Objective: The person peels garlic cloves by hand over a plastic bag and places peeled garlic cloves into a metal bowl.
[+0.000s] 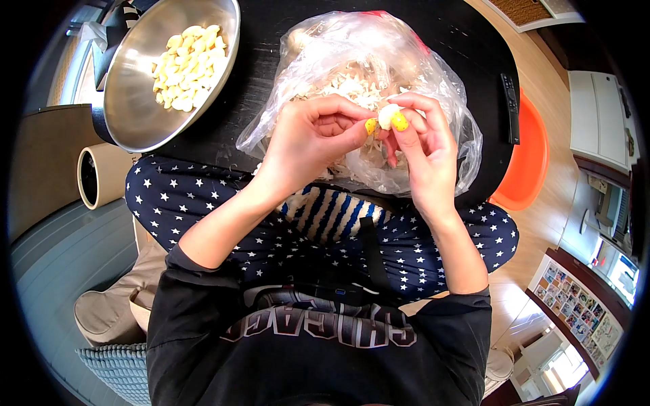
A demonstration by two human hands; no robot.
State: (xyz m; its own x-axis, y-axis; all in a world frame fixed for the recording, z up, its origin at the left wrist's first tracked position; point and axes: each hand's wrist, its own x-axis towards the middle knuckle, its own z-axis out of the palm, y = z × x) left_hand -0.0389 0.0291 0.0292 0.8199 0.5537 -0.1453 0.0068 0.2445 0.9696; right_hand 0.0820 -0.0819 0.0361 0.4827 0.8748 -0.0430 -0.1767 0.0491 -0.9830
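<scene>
A pale garlic clove (pixel 387 116) is pinched between the fingertips of both hands, over an open clear plastic bag (pixel 298 74). My right hand (pixel 428 145) has its yellow-nailed thumb pressed on the clove's right side. From the left, my left hand (pixel 301 139) meets it with thumb and forefinger, the other fingers curled in. Papery garlic skins (pixel 355 84) fill the bag beneath. At the upper left, a wide steel bowl (pixel 128 101) holds a heap of peeled garlic cloves (pixel 189 68).
The bag and bowl rest on a black table (pixel 261 34). A dark remote control (pixel 510 108) lies near its right edge, beside an orange chair (pixel 528 159). Star-patterned trousers (pixel 183 193) cover my crossed legs at the table's near edge. A cream cylinder (pixel 105 176) stands at left.
</scene>
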